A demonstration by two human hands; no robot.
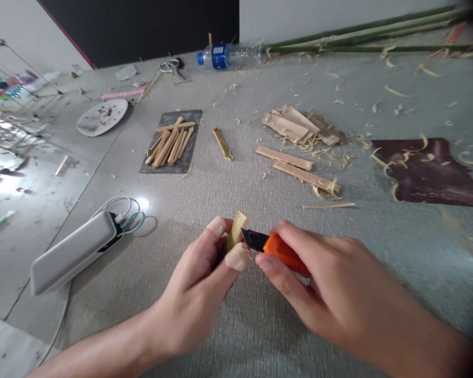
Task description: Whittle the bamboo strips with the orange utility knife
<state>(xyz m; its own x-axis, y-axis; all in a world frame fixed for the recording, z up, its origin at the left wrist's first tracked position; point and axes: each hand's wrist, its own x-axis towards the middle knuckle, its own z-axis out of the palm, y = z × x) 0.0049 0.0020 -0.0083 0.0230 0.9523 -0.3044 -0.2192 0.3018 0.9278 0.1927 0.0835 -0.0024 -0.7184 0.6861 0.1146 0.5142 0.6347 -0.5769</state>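
My left hand (205, 283) is closed on a short, pale yellow-green bamboo piece (237, 230), with tan tape or bandage around its thumb and a fingertip. In my right hand (319, 278) is an orange utility knife (286, 254); its black blade points left, the tip at the right side of the bamboo piece. Whether the blade touches it I cannot tell. Beyond my hands, two flat bamboo strips (299, 170) lie on the grey table (181, 205). A single curved bamboo piece (223, 143) lies further left.
Several small sticks (173, 144) rest on a dark sheet (183, 167). A power bank (74, 252) with cables is at left, near a white plate (102, 116). Wood pieces (291, 125), brown sandpaper (429, 173), a bottle (220, 56) and green stalks (358, 37) lie beyond.
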